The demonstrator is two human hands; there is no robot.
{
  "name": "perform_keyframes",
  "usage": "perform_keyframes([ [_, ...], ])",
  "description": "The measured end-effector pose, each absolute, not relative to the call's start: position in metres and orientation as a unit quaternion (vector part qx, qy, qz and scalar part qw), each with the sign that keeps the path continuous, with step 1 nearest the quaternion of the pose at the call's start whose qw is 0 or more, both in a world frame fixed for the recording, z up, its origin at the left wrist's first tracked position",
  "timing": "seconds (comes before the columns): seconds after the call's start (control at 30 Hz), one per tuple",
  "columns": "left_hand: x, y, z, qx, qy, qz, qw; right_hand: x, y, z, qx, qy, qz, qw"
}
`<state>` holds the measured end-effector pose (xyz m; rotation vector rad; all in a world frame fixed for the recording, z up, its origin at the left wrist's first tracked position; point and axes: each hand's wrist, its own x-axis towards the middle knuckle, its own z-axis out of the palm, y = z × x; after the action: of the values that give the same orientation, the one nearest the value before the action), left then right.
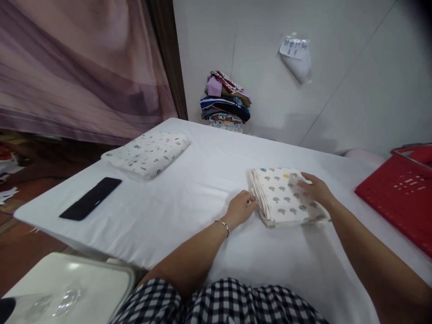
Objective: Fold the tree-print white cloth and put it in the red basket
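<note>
A folded white cloth with grey mushroom prints and a few coloured ones lies on the white-covered table. Its layered folds show along the left edge. Beside that edge, my left hand rests on the table with its fingers curled and the tips at the folds; whether any cloth is between them is hidden. My right hand reaches over the cloth's right side, fingers stretched out on its top and somewhat blurred. Farther left lies another folded white cloth with small scattered prints.
A flat black object lies near the table's left edge. At the right stands a red plastic basket. Folded clothes are stacked behind the table, against the wall. A pale lidded box stands at the lower left.
</note>
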<state>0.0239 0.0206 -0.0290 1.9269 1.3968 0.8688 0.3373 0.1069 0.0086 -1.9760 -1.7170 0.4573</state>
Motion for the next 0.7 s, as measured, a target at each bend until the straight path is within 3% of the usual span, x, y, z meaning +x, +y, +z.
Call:
perform_keyframes([
  [0.17, 0.023, 0.018, -0.030, 0.745, 0.495, 0.338, 0.291, 0.262, 0.106, 0.008, -0.610, -0.722, 0.189, 0.267],
  [0.27, 0.024, 0.018, -0.033, 0.768, 0.474, 0.322, 0.285, 0.226, 0.113, -0.004, -0.568, -0.776, 0.156, 0.226],
  [0.47, 0.023, 0.020, -0.039, 0.796, 0.449, 0.316, 0.254, 0.192, 0.123, -0.026, -0.533, -0.841, 0.064, 0.063],
  [0.7, 0.024, 0.022, -0.042, 0.796, 0.450, 0.316, 0.252, 0.192, 0.126, -0.027, -0.542, -0.838, 0.047, 0.035],
])
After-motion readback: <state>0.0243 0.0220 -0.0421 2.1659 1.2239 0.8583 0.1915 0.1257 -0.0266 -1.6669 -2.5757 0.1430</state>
